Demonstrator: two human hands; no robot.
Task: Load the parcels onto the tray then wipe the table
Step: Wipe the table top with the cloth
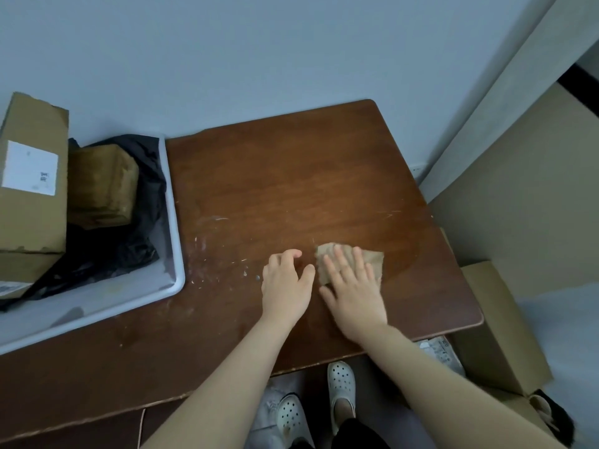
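A brown wooden table [291, 176] fills the middle of the view. My right hand [351, 286] lies flat with straight fingers on a small tan cloth [372, 259] near the table's front right. My left hand [285, 280] rests on the bare wood just left of the cloth, fingers slightly bent, holding nothing. At the left stands a white tray [173, 241]. In it are a large cardboard parcel [32, 179] with a white label, a smaller brown parcel [100, 186] and a black plastic parcel [129, 251].
White scuff marks [207, 251] speckle the wood beside the tray. A pale wall runs behind the table. Cardboard boxes [499, 325] stand on the floor to the right. My feet in white clogs [340, 384] show below the front edge.
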